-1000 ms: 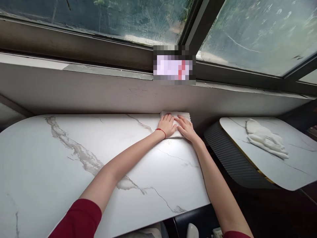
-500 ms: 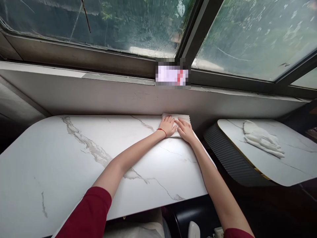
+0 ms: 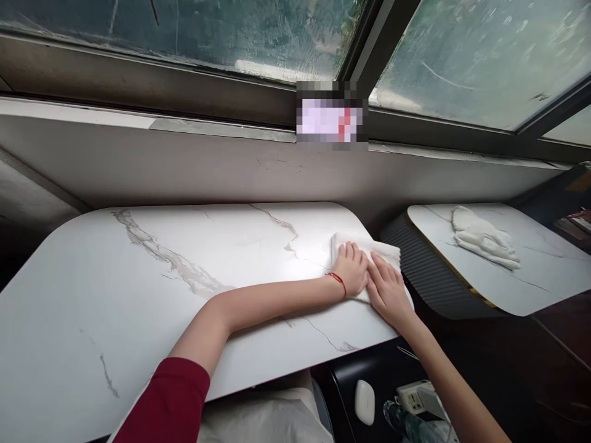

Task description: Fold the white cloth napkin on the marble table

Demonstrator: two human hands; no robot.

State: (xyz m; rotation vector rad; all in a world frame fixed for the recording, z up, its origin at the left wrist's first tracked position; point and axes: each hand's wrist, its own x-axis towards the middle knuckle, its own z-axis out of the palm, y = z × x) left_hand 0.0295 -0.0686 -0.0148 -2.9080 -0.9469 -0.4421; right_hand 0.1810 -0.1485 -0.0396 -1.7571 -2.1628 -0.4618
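Room: daylight through streaky windows (image 3: 462, 67) in dark frames (image 3: 377, 49), above a narrow sill (image 3: 221, 130) and plain greyish wall (image 3: 207, 169), a white, grey-veined desk (image 3: 138, 320) alongside, a second desk (image 3: 549, 246) on a ribbed grey base (image 3: 429, 277) at right, lower right in deep shadow.

A crumpled white cloth (image 3: 487, 239) lies on the second table (image 3: 549, 267) to your right. Ahead of you is a streaked window (image 3: 221, 37).
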